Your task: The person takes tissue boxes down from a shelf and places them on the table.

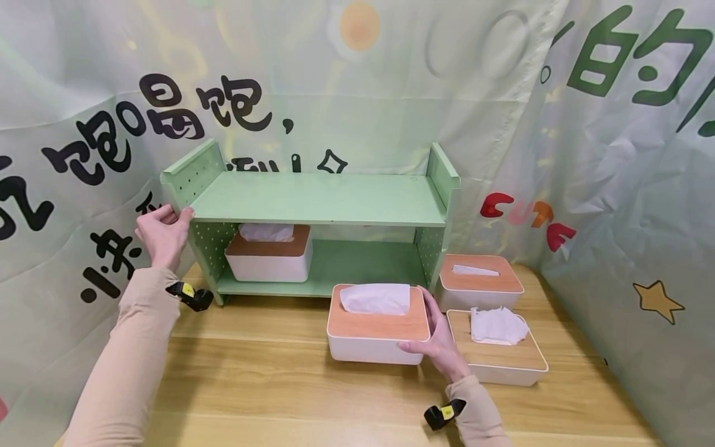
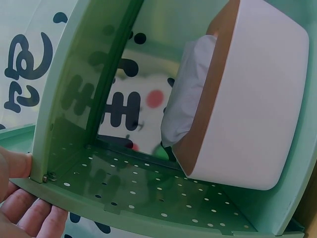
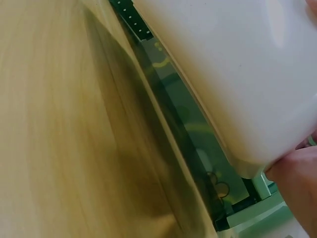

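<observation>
My left hand (image 1: 163,234) pinches the left side panel of a green two-tier shelf (image 1: 318,197). In the left wrist view its thumb lies on the front edge and its fingers (image 2: 34,215) on the panel's outer side. On the lower tier, at the left, sits a white tissue box (image 1: 268,268) with a brown wooden lid. My right hand (image 1: 441,344) grips another white tissue box (image 1: 371,351) by its right end, thumb on the front. That box has a light wooden lid and a tissue sticking up; the right wrist view shows its underside raised above the table.
Two more tissue boxes stand on the wooden table (image 1: 251,385) to the right: one (image 1: 483,297) beside the shelf's right panel, one (image 1: 503,372) nearer, just right of my right hand. A printed curtain (image 1: 357,81) hangs behind and along both sides.
</observation>
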Tool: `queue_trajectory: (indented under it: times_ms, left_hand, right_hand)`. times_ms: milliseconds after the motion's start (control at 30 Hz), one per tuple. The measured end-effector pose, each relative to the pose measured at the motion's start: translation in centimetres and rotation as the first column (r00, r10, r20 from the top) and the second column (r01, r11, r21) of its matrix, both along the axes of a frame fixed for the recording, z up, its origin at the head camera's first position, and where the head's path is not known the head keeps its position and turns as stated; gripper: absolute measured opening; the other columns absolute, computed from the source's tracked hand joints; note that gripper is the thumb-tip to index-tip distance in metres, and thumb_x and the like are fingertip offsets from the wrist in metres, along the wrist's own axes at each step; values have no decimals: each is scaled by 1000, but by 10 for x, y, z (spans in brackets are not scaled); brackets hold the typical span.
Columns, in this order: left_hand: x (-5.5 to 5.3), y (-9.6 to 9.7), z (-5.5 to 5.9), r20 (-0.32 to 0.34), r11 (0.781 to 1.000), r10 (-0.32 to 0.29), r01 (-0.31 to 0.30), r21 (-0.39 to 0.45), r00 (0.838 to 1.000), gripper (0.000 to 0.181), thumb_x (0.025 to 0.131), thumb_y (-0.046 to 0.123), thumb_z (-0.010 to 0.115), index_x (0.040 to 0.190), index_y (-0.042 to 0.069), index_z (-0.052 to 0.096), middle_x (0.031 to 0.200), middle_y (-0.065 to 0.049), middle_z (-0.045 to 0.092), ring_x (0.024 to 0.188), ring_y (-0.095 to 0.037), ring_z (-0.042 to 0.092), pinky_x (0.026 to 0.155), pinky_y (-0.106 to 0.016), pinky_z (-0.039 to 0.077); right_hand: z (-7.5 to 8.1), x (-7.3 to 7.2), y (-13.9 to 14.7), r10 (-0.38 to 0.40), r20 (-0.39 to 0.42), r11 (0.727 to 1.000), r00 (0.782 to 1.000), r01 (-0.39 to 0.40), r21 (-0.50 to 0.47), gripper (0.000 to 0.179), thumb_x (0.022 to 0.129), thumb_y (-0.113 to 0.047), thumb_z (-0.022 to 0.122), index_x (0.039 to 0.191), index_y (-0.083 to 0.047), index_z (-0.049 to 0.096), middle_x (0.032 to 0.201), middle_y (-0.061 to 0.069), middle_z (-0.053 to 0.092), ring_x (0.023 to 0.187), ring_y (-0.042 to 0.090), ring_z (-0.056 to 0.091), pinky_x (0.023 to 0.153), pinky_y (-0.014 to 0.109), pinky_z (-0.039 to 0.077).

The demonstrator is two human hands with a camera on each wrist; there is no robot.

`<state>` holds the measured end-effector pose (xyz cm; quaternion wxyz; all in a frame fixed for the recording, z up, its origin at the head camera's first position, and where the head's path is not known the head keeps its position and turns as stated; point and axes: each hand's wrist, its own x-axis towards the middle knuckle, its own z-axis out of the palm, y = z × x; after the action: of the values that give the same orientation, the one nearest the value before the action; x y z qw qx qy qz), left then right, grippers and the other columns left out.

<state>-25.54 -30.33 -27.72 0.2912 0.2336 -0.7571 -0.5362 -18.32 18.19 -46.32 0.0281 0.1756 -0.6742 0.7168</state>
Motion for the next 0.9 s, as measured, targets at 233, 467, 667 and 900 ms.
queue_trajectory:
  times_ms: [233, 467, 667, 900]
  left_hand:
    - [1, 0, -1, -22, 1000, 3, -3, -17, 1000, 42, 91, 26, 72, 131, 14, 66, 103, 11, 75, 69, 17, 53, 100, -15, 51]
    - [0, -1, -2, -36, 1000, -3, 2, -8, 999, 42, 90, 26, 72, 130, 13, 67, 74, 34, 66, 67, 17, 53, 100, -15, 50]
    - [0, -1, -2, -41, 1000, -4, 4, 4, 999, 42, 90, 24, 72, 130, 13, 66, 74, 34, 67, 66, 18, 54, 97, -14, 51]
    - [-1, -1, -2, -42, 1000, -9, 9, 4, 999, 42, 90, 24, 72, 130, 12, 67, 64, 37, 61, 64, 17, 54, 96, -13, 51]
  right_hand:
    - [-4, 2, 2, 9, 27, 1000, 1000, -9, 12, 120, 62, 8, 84, 159, -1, 13, 154, 23, 37, 120, 0, 54, 99, 22, 51]
    - [-9, 3, 3, 8, 35, 1000, 999, -9, 24, 121, 62, 8, 84, 159, 0, 12, 157, 28, 32, 121, -3, 52, 100, 20, 50]
    - [-13, 3, 4, 18, 18, 1000, 1000, -18, 6, 121, 63, 7, 85, 158, 1, 12, 149, 6, 42, 123, -3, 52, 102, 18, 49]
    - [-16, 4, 5, 29, 23, 1000, 999, -29, -7, 122, 62, 7, 85, 158, 2, 10, 142, -11, 45, 123, -6, 52, 102, 17, 49]
